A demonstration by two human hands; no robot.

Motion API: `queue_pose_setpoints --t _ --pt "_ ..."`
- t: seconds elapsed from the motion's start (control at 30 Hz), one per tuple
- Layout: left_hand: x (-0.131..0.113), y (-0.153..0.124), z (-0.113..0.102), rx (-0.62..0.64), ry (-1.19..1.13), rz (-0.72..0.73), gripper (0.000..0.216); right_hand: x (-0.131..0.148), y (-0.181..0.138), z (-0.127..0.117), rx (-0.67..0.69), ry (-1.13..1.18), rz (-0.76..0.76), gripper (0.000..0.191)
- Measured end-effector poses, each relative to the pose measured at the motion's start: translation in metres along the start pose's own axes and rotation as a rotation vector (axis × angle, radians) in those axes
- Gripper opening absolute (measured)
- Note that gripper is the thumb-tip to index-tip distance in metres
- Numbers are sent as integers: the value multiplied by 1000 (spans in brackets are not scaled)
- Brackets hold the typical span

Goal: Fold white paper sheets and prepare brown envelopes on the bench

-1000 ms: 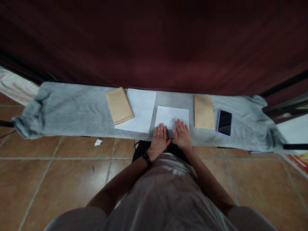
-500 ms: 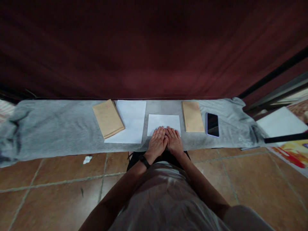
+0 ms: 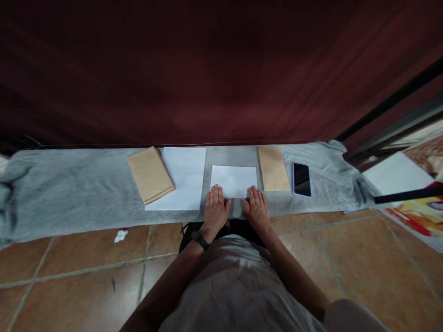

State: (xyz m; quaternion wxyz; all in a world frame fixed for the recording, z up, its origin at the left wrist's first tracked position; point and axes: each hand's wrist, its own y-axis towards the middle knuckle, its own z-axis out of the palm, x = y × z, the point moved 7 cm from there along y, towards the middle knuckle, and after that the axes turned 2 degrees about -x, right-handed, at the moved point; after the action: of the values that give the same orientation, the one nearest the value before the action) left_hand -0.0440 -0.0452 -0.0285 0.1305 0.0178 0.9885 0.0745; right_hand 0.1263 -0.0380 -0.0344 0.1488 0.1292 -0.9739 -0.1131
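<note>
A folded sheet of white paper (image 3: 234, 179) lies crosswise on the grey cloth, straight in front of me. My left hand (image 3: 216, 210) rests flat with its fingertips on the sheet's near left corner. At the near right corner lies my right hand (image 3: 256, 210), also flat, fingers stretched out. Neither hand grips anything. Left of the folded sheet are larger white sheets (image 3: 188, 177), partly covered by a stack of brown envelopes (image 3: 150, 174). Another brown envelope (image 3: 274, 169) lies just right of my right hand.
A phone (image 3: 302, 180) lies face up beyond the right envelope. Grey cloth (image 3: 79, 184) covers the narrow bench, with a dark red curtain (image 3: 221, 92) behind it. A white scrap (image 3: 121, 235) is on the tiled floor. At far right stands a white board-like thing (image 3: 398, 174).
My hands, close together at the middle of the folded sheet's near edge before, have slid apart to its two near corners. The view has shifted slightly.
</note>
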Motion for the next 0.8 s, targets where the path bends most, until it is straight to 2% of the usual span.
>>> queue_pose_setpoints --t 0.2,0.4,0.53,0.7,0.8 --pt "16 11 -19 -71 -32 -141 49 -5 -4 -1 -23 2 2 57" --pt "27 36 -31 35 -46 -253 44 -6 -4 -1 -35 -1 -4 56" --pt "36 37 -31 60 -116 -373 48 -8 -6 -3 -38 -2 -21 55" --pt "43 34 -26 73 -199 -422 49 -7 -11 -8 -20 -25 -42 54" --pt "47 32 -24 122 -241 -483 53 -7 -12 -11 -5 -41 -44 53"
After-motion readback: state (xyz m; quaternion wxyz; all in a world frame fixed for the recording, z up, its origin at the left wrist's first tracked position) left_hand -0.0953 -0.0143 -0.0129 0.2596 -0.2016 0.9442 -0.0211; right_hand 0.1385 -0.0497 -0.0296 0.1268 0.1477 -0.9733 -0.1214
